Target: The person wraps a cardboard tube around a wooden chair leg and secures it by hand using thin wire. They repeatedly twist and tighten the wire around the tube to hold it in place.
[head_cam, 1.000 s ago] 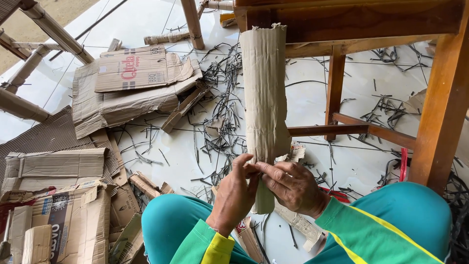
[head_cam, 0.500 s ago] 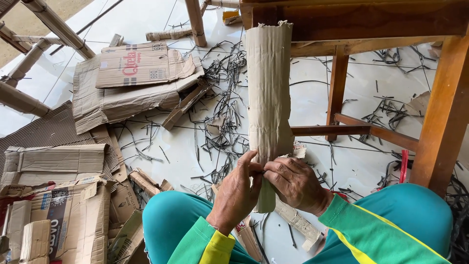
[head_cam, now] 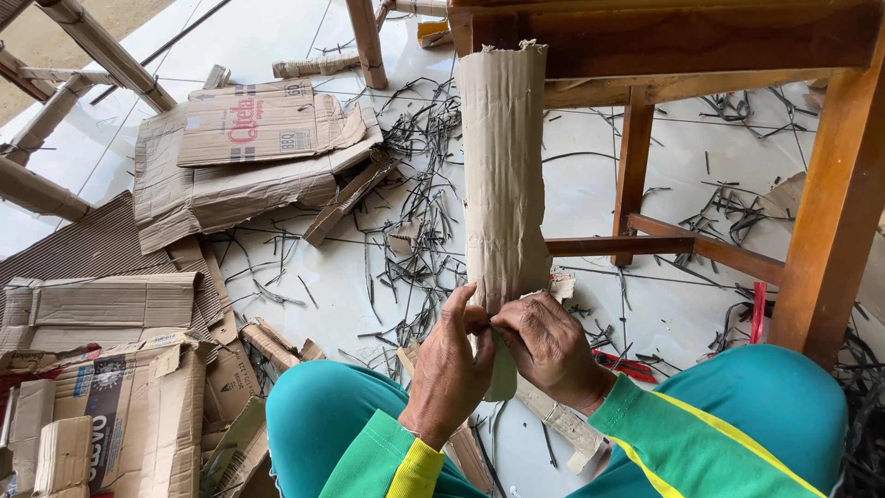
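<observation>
I hold a tall roll of brown corrugated cardboard [head_cam: 502,166] upright in front of me. My left hand [head_cam: 449,364] grips its lower end from the left, fingers curled around it. My right hand [head_cam: 550,350] pinches the same lower end from the right, thumb and fingers pressed on the cardboard edge. The two hands touch each other at the roll's base. The bottom tip of the roll sticks out below my fingers, between my knees in teal trousers.
A wooden chair frame [head_cam: 834,212] stands right behind the roll. Flattened cardboard boxes [head_cam: 249,148] and more folded cardboard [head_cam: 101,387] lie at left. Black plastic strap scraps [head_cam: 419,212] litter the white floor. Cardboard tubes [head_cam: 97,46] lean at upper left.
The roll has shifted slightly and my hands have closed in tighter on its lower end; my right fingers now pinch the edge.
</observation>
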